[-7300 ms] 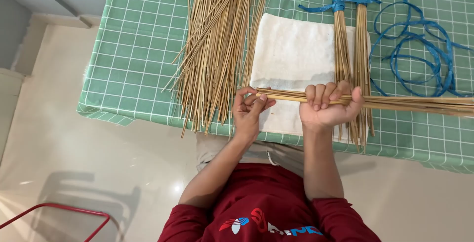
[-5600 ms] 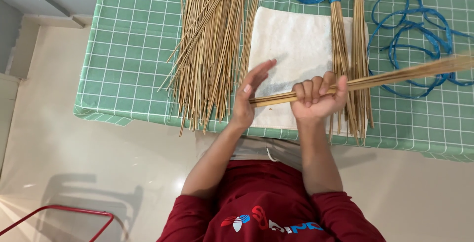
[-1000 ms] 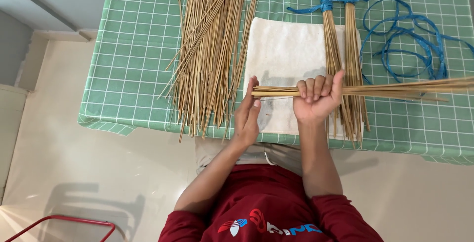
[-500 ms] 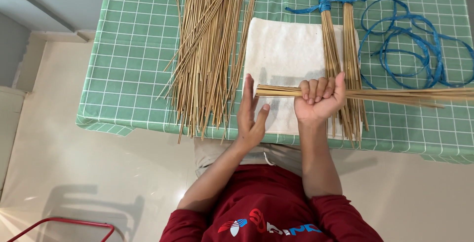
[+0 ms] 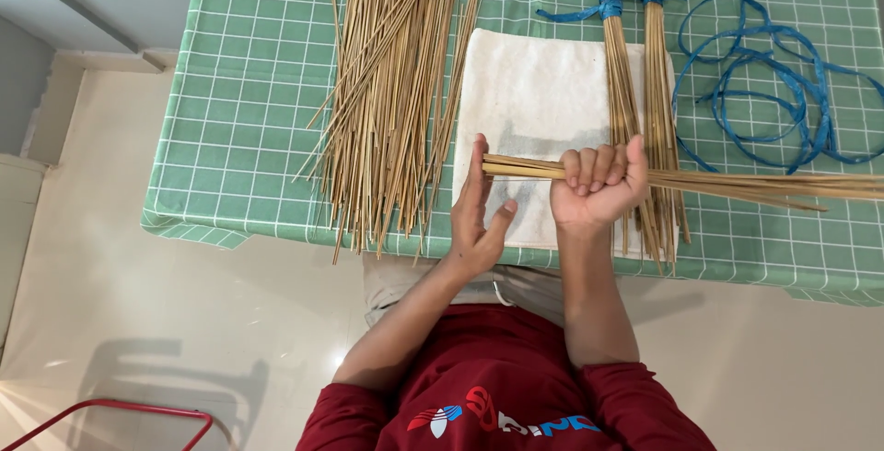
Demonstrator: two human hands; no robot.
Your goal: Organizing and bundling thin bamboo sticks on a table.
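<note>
Blue cord (image 5: 783,83) lies coiled on green checked tablecloth (image 5: 249,92), near a white cloth (image 5: 534,83).

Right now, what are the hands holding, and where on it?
The right hand grips a bundle of thin sticks near its left end. The left hand is open, palm flat against the stick ends.

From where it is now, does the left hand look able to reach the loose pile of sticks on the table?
Probably yes. The left hand is open, flat against the end of the held bundle, and the loose pile of sticks lies just beside it with nothing between.
</note>
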